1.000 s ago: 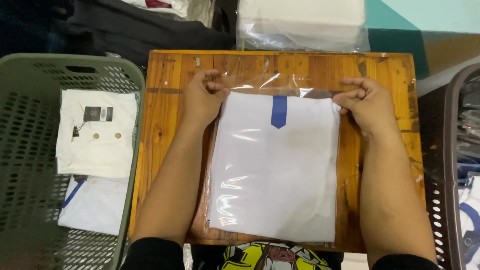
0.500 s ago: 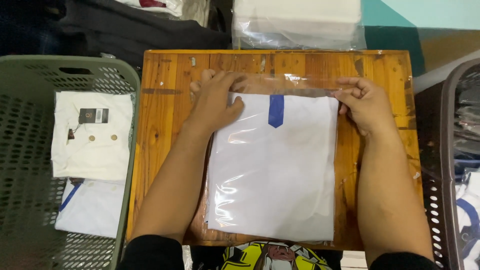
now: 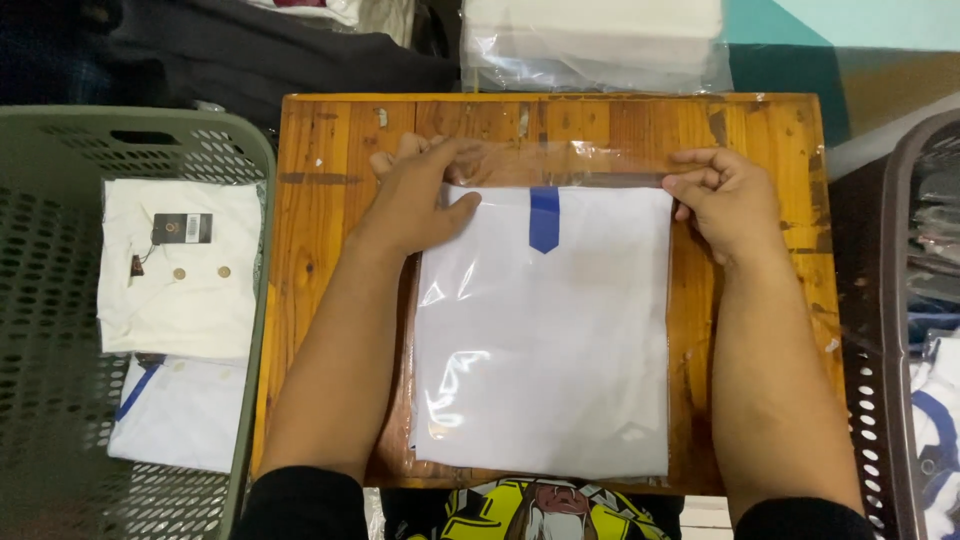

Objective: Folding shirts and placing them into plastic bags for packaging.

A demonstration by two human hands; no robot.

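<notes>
Wooden desk carried a white folded shirt in a clear plastic bag, left hand lay flat on its top corner, right hand pinched the bag's flap edge, green basket stood beside.

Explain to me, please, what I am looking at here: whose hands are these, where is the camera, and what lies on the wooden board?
The camera sits on a person's head and looks down at their own two bare hands. On the wooden board lies a folded white garment with a blue tab, inside a clear plastic bag. The left hand presses flat on the bag's top left corner. The right hand pinches its top right corner. A green basket at the left holds two more folded white garments. A dark basket stands at the right.
</notes>
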